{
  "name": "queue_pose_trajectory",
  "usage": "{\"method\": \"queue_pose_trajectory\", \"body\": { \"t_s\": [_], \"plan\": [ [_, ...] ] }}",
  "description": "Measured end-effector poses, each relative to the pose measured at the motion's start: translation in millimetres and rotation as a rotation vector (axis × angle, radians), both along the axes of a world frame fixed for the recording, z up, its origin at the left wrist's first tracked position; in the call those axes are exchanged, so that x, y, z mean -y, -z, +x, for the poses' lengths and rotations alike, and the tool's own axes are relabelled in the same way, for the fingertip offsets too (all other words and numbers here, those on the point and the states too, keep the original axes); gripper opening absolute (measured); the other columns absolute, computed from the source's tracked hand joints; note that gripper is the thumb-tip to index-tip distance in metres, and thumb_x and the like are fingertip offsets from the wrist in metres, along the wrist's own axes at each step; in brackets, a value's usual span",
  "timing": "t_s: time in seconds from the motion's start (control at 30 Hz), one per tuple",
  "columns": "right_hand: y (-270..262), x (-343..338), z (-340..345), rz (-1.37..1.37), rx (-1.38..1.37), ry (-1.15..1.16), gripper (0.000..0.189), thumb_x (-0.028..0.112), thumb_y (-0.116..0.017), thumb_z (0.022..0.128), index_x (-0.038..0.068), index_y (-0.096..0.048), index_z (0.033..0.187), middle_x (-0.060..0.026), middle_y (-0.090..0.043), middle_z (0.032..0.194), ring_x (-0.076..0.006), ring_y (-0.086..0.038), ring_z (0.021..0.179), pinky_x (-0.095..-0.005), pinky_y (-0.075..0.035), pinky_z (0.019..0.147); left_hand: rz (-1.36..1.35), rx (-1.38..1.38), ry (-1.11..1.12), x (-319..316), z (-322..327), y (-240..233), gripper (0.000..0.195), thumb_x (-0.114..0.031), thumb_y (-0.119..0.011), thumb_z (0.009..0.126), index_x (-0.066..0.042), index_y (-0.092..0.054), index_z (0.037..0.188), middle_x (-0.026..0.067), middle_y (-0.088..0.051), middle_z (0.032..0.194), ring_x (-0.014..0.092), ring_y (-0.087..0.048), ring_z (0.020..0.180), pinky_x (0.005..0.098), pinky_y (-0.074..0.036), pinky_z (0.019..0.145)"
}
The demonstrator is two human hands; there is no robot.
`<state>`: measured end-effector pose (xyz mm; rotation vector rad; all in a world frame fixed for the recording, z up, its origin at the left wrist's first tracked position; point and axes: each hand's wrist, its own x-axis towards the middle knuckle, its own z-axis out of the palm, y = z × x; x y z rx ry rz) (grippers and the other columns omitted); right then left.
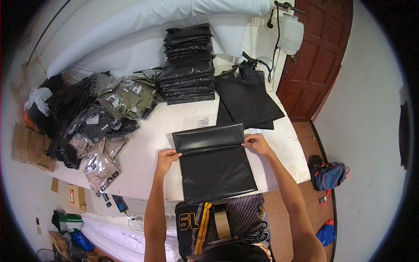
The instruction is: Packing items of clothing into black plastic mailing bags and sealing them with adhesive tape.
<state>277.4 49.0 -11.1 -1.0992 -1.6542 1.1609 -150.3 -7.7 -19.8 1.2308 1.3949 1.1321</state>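
Observation:
A flat black plastic mailing bag (217, 173) lies before me, its near end overhanging the front edge of the white table (147, 170). A glossy band (208, 139) runs across its far end, above a crosswise fold or seam. My left hand (167, 160) pinches the bag's left edge at that line between thumb and fingers. At the same line on the opposite side, my right hand (258, 144) grips the right edge. Whether anything is inside the bag cannot be told.
Behind the bag rises a tall stack of black plastic parcels (188, 68). Flat black bags (248, 95) lie to its right. Clear-wrapped garments (121, 98) are heaped at the left, near a cardboard box (31, 144). A phone (120, 203) and scissors (258, 234) are nearer me.

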Motion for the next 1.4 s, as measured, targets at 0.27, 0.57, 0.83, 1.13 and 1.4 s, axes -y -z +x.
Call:
{"method": "queue_pose_trajectory", "body": {
  "t_s": [0.27,0.57,0.83,1.13,1.4],
  "plan": [
    [4,7,1,0.047,-0.021,0.046,0.006,-0.008,-0.069,0.082,-0.003,-0.071,0.085,-0.0047,-0.07,0.083,-0.0099,-0.064,0.075,-0.0253,-0.053,0.069,0.208,-0.084,-0.037,6,8,8,0.005,0.004,-0.074,0.081,0.003,-0.07,0.084,0.0022,-0.067,0.08,0.009,-0.061,0.069,0.0235,-0.05,0.062],
    [6,9,0,0.141,0.026,0.037,0.021,-0.019,-0.057,0.074,-0.004,-0.071,0.08,-0.0091,-0.072,0.09,-0.0161,-0.066,0.085,-0.0285,-0.053,0.079,0.498,-0.198,-0.034,11,8,21,0.014,0.014,-0.064,0.081,0.003,-0.071,0.088,0.0096,-0.071,0.091,0.014,-0.066,0.085,0.0272,-0.053,0.077],
    [13,25,2,0.235,-0.147,0.047,0.024,-0.017,-0.056,0.079,-0.002,-0.074,0.085,-0.0125,-0.071,0.104,-0.0192,-0.066,0.096,-0.0302,-0.052,0.085,0.365,-0.044,-0.083,44,26,14,0.032,0.02,-0.056,0.083,0.001,-0.071,0.103,0.0106,-0.068,0.112,0.015,-0.065,0.094,0.0246,-0.052,0.082],
    [8,75,0,0.193,-0.24,0.109,0.024,-0.014,-0.058,0.081,0.001,-0.074,0.092,-0.0091,-0.067,0.103,-0.0166,-0.063,0.092,-0.0278,-0.049,0.083,0.455,-0.167,-0.086,94,43,-2,0.034,0.013,-0.068,0.08,-0.004,-0.072,0.109,0.0049,-0.065,0.118,0.01,-0.061,0.092,0.0217,-0.05,0.078],
    [-1,102,-5,0.1,-0.194,0.203,0.019,-0.002,-0.066,0.086,0.0,-0.072,0.103,-0.0022,-0.068,0.091,-0.0088,-0.059,0.082,-0.0244,-0.047,0.075,0.462,-0.244,-0.122,111,51,-6,0.027,0.009,-0.072,0.079,-0.004,-0.074,0.102,0.0053,-0.066,0.115,0.008,-0.053,0.073,0.0201,-0.046,0.064]
  ]
}}
